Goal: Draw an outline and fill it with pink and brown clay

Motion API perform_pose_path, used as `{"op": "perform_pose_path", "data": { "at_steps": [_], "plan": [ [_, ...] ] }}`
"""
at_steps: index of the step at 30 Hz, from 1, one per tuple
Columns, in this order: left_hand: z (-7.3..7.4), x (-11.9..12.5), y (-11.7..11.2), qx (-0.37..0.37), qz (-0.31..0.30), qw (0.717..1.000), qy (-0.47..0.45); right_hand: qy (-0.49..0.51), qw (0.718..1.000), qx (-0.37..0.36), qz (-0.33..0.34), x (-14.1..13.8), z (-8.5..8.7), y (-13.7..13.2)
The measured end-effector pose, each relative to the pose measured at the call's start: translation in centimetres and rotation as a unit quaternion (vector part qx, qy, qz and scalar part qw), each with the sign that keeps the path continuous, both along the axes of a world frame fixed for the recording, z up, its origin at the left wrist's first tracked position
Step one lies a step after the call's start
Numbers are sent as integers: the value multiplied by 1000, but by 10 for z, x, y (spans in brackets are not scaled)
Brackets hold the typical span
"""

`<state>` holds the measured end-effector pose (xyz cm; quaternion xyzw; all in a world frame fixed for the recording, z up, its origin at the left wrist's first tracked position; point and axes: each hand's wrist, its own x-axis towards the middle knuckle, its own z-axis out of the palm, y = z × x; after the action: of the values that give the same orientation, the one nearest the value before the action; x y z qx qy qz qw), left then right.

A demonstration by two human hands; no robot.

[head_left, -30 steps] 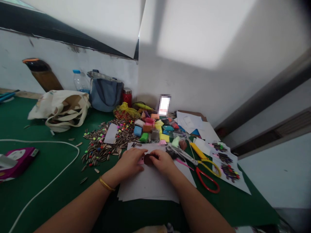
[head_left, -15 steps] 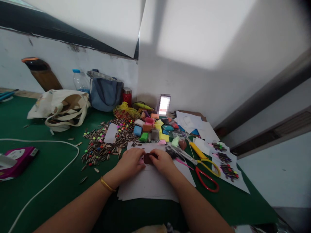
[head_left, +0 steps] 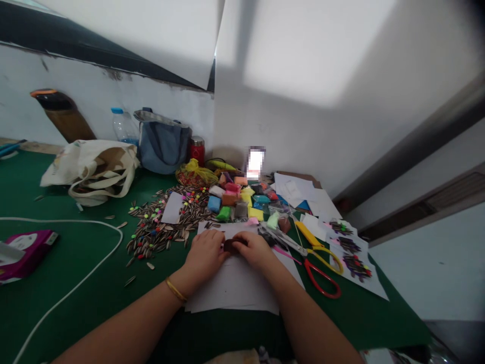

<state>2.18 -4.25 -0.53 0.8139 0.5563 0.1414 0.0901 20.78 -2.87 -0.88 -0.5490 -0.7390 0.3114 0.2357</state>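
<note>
A dark brown, flattened piece of modelling clay (head_left: 229,246) is between my two hands, above a stack of white paper (head_left: 235,288). My right hand (head_left: 253,248) pinches its right side between thumb and fingers. My left hand (head_left: 206,253) curls at its left side, the thumb against the clay's lower edge; those fingertips are partly hidden. A bit of pink shows by the left fingers, too small to make out. Just beyond the hands lie several coloured clay packets (head_left: 242,210). Right of the paper are scissors (head_left: 303,250) with one yellow and one red handle loop.
Striped sunflower seeds (head_left: 162,240) mixed with small coloured balls spread to the left. Decorated paper sheets (head_left: 375,283) lie at right. A white cable (head_left: 87,270), a purple box (head_left: 26,250), a canvas bag (head_left: 56,164) and a blue bag (head_left: 164,149) occupy the green table's left and back.
My left hand has shifted slightly right, and its thumb now comes closer over the brown clay. The clay has tilted, showing a narrower shape. My right hand has barely moved.
</note>
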Motion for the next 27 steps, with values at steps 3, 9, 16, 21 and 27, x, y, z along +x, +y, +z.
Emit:
{"op": "perform_pose_path", "data": {
  "at_steps": [3, 9, 16, 21, 27],
  "plan": [
    [1, 0, 0, -5, 3, 1000, -2, 4, 1000, 4, 5, 4, -2, 2],
    [2, 0, 1, -15, 2, 1000, -4, -7, 1000, 3, -6, 6, -6, 3],
    [0, -1, 1, -14, 0, 1000, -11, -42, 999, 14, -7, 5, -2, 2],
    [3, 0, 5, -28, 7, 999, -22, -48, 999, 8, -4, 5, -2, 2],
    [6, 9, 6, -17, 34, 999, -12, -43, 999, 9, 9, 5, -3, 3]
  ]
}}
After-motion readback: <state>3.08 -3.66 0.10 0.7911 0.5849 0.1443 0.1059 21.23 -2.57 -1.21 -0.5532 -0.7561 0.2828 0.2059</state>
